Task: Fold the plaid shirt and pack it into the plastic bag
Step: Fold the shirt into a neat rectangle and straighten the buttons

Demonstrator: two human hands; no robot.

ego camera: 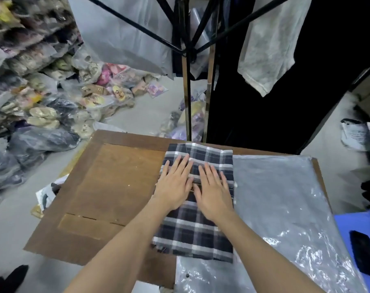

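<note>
Head view: your left hand and right hand both lie flat on the plaid shirt, palms down, fingers straight and slightly spread, side by side with the thumbs nearly touching. Neither hand pinches or curls round the cloth; both rest on its far half. The shirt is folded into a long rectangle, dark blue-grey with white checks, and lies on the brown counter with its short ends toward you and away from you. Its far end reaches the counter's back edge. The plastic bag lies flat and glossy just to the right of the shirt, running along the shirt's right edge and wrapping round its near end; whether the shirt's edge overlaps the plastic, you cannot tell. The shirt is outside the bag. Right of the bag, a black phone lies on a blue surface. Beyond the counter, black rack legs stand on the grey floor, a pale cloth hangs upper right, and bagged goods pile up along the left.
</note>
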